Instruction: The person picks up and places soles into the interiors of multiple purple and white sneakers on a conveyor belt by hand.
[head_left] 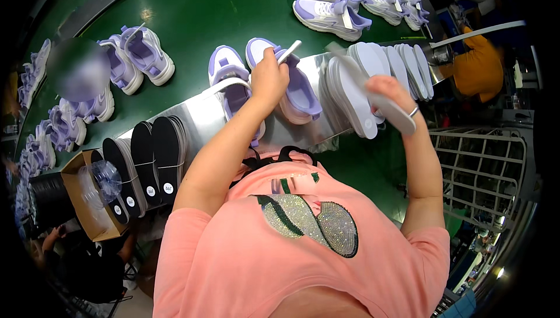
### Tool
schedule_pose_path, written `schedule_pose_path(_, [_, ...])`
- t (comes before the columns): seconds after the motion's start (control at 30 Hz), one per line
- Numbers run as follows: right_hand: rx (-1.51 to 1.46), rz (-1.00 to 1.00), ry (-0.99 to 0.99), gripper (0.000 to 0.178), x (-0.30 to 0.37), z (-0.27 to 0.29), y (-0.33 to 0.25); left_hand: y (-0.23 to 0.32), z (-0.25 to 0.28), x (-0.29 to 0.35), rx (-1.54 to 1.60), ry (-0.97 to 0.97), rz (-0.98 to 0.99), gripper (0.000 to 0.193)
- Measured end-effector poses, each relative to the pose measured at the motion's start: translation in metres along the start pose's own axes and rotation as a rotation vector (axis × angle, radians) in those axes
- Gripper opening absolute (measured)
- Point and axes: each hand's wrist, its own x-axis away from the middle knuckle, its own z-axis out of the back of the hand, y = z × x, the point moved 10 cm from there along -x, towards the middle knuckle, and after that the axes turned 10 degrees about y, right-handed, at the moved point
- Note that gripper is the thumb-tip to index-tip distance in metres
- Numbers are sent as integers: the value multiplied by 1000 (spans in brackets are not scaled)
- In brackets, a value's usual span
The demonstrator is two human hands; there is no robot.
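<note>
In front of me a pair of white and lilac sneakers stands at the table's metal edge. My left hand (271, 79) is closed at the tongue and strap of the right-hand sneaker (301, 93), whose opening faces me. The left-hand sneaker (226, 64) is partly covered by my left forearm. My right hand (389, 89) grips a pale grey insole (396, 115), held slanting above a row of stacked insoles (351, 93); both hand and insole are smeared by motion.
More sneakers (329, 11) stand at the back right, others (146, 55) on the left of the green table (204, 3). Bundled black insoles (169, 154) and a cardboard box (81, 201) with clear plastic sit at left. A wire rack (484, 166) stands right. Other people (479, 64) are nearby.
</note>
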Motion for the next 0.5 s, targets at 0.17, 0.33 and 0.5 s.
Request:
schedule_pose_path(0.17, [688,9,-178,21,-15,-83,27,9,-6,13,77,-45,-29,33])
schedule_pose_path(0.33, [1393,593,70,27,-30,-133,17,9,-7,20,59,-21,-30,25])
schedule_pose_path(0.5, [1463,434,-62,31,-3,-96,5,1,-7,18,32,24,12,20])
